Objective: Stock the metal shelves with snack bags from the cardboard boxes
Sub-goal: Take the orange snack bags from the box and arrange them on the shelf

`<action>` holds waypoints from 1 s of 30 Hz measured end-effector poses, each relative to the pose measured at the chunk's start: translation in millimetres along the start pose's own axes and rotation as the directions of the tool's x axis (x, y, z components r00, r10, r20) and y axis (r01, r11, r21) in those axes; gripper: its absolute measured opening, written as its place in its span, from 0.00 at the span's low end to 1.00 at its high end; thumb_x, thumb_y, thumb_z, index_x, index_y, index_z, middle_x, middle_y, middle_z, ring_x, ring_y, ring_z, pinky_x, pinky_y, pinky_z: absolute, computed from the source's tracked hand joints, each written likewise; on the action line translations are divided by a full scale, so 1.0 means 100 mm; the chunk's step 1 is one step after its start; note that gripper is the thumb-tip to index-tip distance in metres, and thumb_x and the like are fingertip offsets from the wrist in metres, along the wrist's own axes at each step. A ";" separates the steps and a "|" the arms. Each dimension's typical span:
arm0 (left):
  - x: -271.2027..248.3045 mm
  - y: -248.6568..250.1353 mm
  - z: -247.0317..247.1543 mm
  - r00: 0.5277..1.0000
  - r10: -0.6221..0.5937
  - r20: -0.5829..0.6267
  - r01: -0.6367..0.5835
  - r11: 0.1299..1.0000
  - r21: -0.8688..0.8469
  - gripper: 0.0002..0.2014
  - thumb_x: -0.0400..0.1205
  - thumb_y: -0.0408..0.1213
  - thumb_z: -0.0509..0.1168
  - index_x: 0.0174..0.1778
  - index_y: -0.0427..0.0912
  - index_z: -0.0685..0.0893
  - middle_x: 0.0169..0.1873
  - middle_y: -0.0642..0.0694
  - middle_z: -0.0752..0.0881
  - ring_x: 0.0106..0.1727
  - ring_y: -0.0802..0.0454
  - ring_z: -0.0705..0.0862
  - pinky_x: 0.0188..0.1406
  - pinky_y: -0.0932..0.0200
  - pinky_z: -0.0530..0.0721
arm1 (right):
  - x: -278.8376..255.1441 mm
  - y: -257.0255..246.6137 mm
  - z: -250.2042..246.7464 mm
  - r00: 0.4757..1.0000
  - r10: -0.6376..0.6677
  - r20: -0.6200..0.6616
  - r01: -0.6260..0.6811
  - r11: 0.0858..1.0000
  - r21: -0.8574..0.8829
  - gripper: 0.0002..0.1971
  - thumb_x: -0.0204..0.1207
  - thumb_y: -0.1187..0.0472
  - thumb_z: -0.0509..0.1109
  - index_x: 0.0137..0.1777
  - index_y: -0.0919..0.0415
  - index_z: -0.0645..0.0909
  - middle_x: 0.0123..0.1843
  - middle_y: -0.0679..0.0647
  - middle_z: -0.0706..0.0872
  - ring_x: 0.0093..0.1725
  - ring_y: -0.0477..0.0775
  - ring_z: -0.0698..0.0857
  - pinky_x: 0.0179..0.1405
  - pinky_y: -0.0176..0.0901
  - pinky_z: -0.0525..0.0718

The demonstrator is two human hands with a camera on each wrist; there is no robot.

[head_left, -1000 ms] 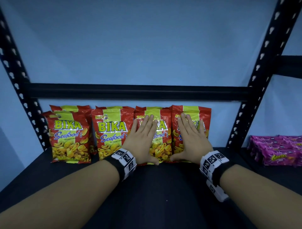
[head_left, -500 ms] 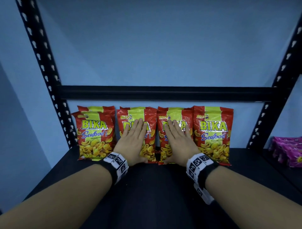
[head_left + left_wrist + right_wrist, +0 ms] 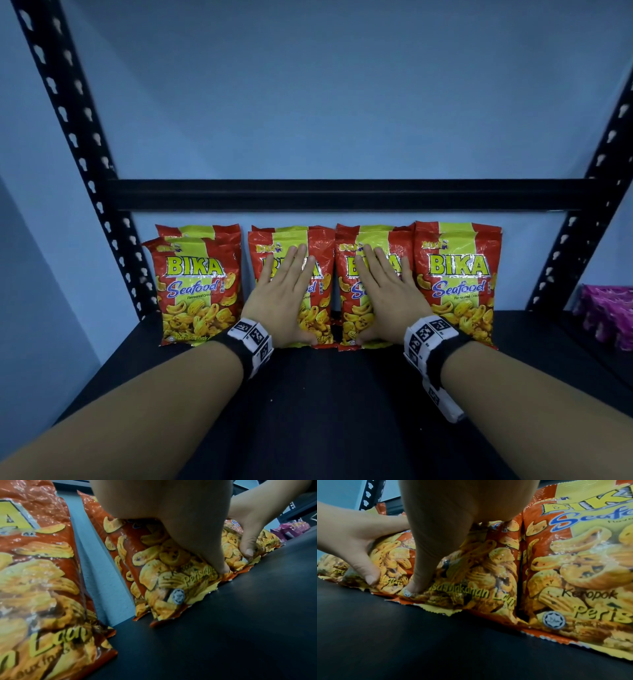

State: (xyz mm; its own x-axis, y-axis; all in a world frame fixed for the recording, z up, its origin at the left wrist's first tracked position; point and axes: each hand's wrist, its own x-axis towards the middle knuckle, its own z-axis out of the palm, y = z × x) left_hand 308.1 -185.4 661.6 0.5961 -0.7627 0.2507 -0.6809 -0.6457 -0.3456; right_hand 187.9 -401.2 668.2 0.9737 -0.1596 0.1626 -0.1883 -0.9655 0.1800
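Note:
Several red-and-yellow BIKA Seafood snack bags stand upright in a row at the back of the black metal shelf [image 3: 325, 394], leaning on the blue wall. My left hand [image 3: 284, 294] lies flat with straight fingers on the second bag from the left [image 3: 322, 291]. My right hand [image 3: 387, 298] presses flat on the third bag [image 3: 346, 294]. The leftmost bag [image 3: 195, 291] and the rightmost bag [image 3: 459, 284] are untouched. In the left wrist view my left thumb [image 3: 217, 563] rests near the bag's bottom seam [image 3: 171, 588]. In the right wrist view my right thumb [image 3: 419, 580] does the same on the third bag [image 3: 471, 581].
A black crossbar [image 3: 342, 193] runs above the bags between two perforated uprights [image 3: 85, 164] [image 3: 589, 192]. Pink snack packs [image 3: 609, 315] lie on the neighbouring shelf to the right. Bare black shelf surface stretches in front of the bags toward me.
Both hands have shifted one bag to the left along the row, from the third and fourth bags to the second and third. The rightmost bag now stands uncovered.

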 end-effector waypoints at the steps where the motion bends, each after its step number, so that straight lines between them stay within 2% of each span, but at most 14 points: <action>1: 0.01 0.00 0.02 1.000 0.004 -0.006 -0.004 1.000 0.004 0.77 0.62 0.88 0.59 0.85 0.39 0.22 0.82 0.37 0.18 0.85 0.40 0.20 0.85 0.28 0.35 | 0.02 0.01 0.01 1.000 0.000 -0.005 0.000 1.000 0.000 0.83 0.53 0.18 0.76 0.85 0.56 0.17 0.85 0.54 0.16 0.86 0.58 0.22 0.86 0.75 0.34; 9: 0.07 -0.06 0.14 0.998 0.039 -0.048 -0.039 0.999 0.015 0.76 0.62 0.91 0.52 0.85 0.37 0.24 0.84 0.37 0.21 0.86 0.39 0.22 0.85 0.28 0.35 | 0.11 0.08 0.10 0.999 -0.026 -0.030 0.025 0.999 -0.022 0.85 0.48 0.12 0.70 0.84 0.57 0.16 0.86 0.56 0.17 0.86 0.59 0.22 0.86 0.76 0.36; 13: 0.06 -0.04 0.12 0.999 0.036 -0.032 -0.035 0.999 0.028 0.76 0.62 0.91 0.52 0.85 0.37 0.24 0.84 0.36 0.21 0.86 0.38 0.22 0.84 0.28 0.33 | 0.11 0.06 0.08 1.000 -0.013 -0.018 0.012 0.998 -0.064 0.85 0.49 0.11 0.68 0.83 0.59 0.16 0.86 0.57 0.17 0.87 0.60 0.23 0.85 0.77 0.37; 18: 0.01 0.00 -0.01 1.000 0.019 0.015 -0.020 0.999 0.035 0.77 0.60 0.92 0.50 0.84 0.36 0.22 0.83 0.35 0.21 0.85 0.37 0.21 0.84 0.27 0.34 | 0.05 -0.02 -0.04 1.000 0.007 0.020 -0.005 0.997 -0.080 0.86 0.48 0.12 0.70 0.84 0.59 0.17 0.86 0.57 0.17 0.86 0.60 0.22 0.84 0.79 0.36; 21: -0.09 -0.03 -0.08 0.998 0.055 0.014 -0.056 0.998 0.019 0.76 0.62 0.90 0.53 0.85 0.37 0.23 0.84 0.37 0.22 0.86 0.39 0.23 0.85 0.29 0.32 | -0.06 -0.11 -0.11 0.999 -0.020 -0.031 0.019 1.000 -0.017 0.81 0.55 0.17 0.73 0.87 0.59 0.21 0.87 0.55 0.19 0.87 0.58 0.24 0.86 0.74 0.33; 22: -0.13 -0.06 -0.10 0.997 0.076 -0.009 -0.076 0.997 -0.010 0.72 0.66 0.87 0.55 0.87 0.38 0.27 0.86 0.38 0.26 0.88 0.40 0.26 0.86 0.30 0.33 | -0.11 -0.17 -0.14 0.996 -0.036 -0.082 0.037 0.999 0.011 0.76 0.62 0.20 0.73 0.89 0.59 0.26 0.90 0.55 0.25 0.89 0.57 0.28 0.88 0.71 0.36; 23: -0.20 -0.08 -0.11 0.995 0.089 -0.034 -0.091 0.994 -0.059 0.67 0.71 0.83 0.57 0.90 0.39 0.34 0.89 0.38 0.34 0.90 0.40 0.34 0.88 0.32 0.37 | -0.17 -0.24 -0.17 0.989 -0.055 -0.138 0.062 0.997 0.048 0.67 0.69 0.25 0.73 0.91 0.60 0.36 0.92 0.56 0.37 0.92 0.58 0.38 0.90 0.68 0.44; 24: -0.29 -0.12 -0.11 0.993 0.098 -0.062 -0.105 0.987 -0.122 0.57 0.77 0.76 0.60 0.91 0.41 0.48 0.90 0.39 0.50 0.91 0.40 0.49 0.89 0.34 0.48 | -0.24 -0.31 -0.19 0.978 -0.075 -0.195 0.094 0.991 0.091 0.55 0.76 0.31 0.71 0.91 0.61 0.50 0.91 0.57 0.55 0.90 0.60 0.54 0.89 0.63 0.58; 25: -0.38 -0.16 -0.11 0.990 0.104 -0.098 -0.122 0.973 -0.194 0.43 0.81 0.69 0.62 0.86 0.44 0.65 0.83 0.42 0.70 0.85 0.41 0.67 0.86 0.39 0.64 | -0.29 -0.39 -0.21 0.967 -0.097 -0.236 0.131 0.982 0.136 0.39 0.81 0.37 0.69 0.85 0.59 0.66 0.82 0.56 0.73 0.82 0.60 0.71 0.80 0.57 0.73; 26: -0.48 -0.20 -0.11 0.989 0.099 -0.113 -0.125 0.958 -0.257 0.28 0.84 0.63 0.62 0.73 0.49 0.78 0.67 0.48 0.83 0.71 0.46 0.80 0.75 0.46 0.79 | -0.34 -0.45 -0.22 0.969 -0.104 -0.222 0.144 0.975 0.172 0.25 0.84 0.42 0.66 0.74 0.56 0.78 0.69 0.53 0.82 0.69 0.58 0.80 0.67 0.53 0.83; 27: -0.58 -0.25 -0.11 0.992 0.090 -0.087 -0.112 0.948 -0.297 0.17 0.85 0.59 0.61 0.60 0.52 0.83 0.53 0.53 0.86 0.58 0.51 0.85 0.61 0.52 0.86 | -0.39 -0.51 -0.21 0.985 -0.097 -0.146 0.124 0.973 0.193 0.16 0.85 0.45 0.64 0.64 0.55 0.83 0.59 0.51 0.86 0.59 0.56 0.85 0.56 0.52 0.87; 28: -0.67 -0.29 -0.11 0.995 0.087 -0.039 -0.095 0.941 -0.325 0.13 0.86 0.57 0.61 0.52 0.53 0.84 0.46 0.57 0.86 0.49 0.54 0.85 0.50 0.56 0.87 | -0.43 -0.57 -0.19 0.996 -0.083 -0.033 0.088 0.977 0.194 0.14 0.85 0.47 0.64 0.59 0.55 0.84 0.54 0.51 0.87 0.52 0.56 0.86 0.51 0.52 0.89; 29: -0.75 -0.32 -0.11 0.995 0.093 0.019 -0.081 0.935 -0.346 0.12 0.86 0.56 0.62 0.51 0.53 0.84 0.45 0.58 0.86 0.47 0.55 0.85 0.46 0.57 0.87 | -0.46 -0.61 -0.15 0.994 -0.068 0.089 0.051 0.982 0.183 0.14 0.85 0.48 0.65 0.59 0.55 0.85 0.52 0.52 0.87 0.49 0.57 0.87 0.49 0.53 0.90; 30: -0.80 -0.34 -0.09 0.991 0.105 0.087 -0.067 0.930 -0.360 0.13 0.86 0.57 0.63 0.55 0.53 0.86 0.50 0.57 0.89 0.49 0.56 0.86 0.48 0.57 0.87 | -0.48 -0.62 -0.09 0.979 -0.053 0.195 0.019 0.985 0.173 0.14 0.84 0.48 0.66 0.60 0.56 0.85 0.52 0.54 0.87 0.48 0.57 0.88 0.49 0.54 0.91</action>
State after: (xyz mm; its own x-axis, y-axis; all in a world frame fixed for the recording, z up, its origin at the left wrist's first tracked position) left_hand 279.6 -102.3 661.7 0.5559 -0.8205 0.1336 -0.8269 -0.5623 -0.0125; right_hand 151.5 -331.4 657.6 0.9886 -0.1455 -0.0399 -0.1451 -0.9893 0.0129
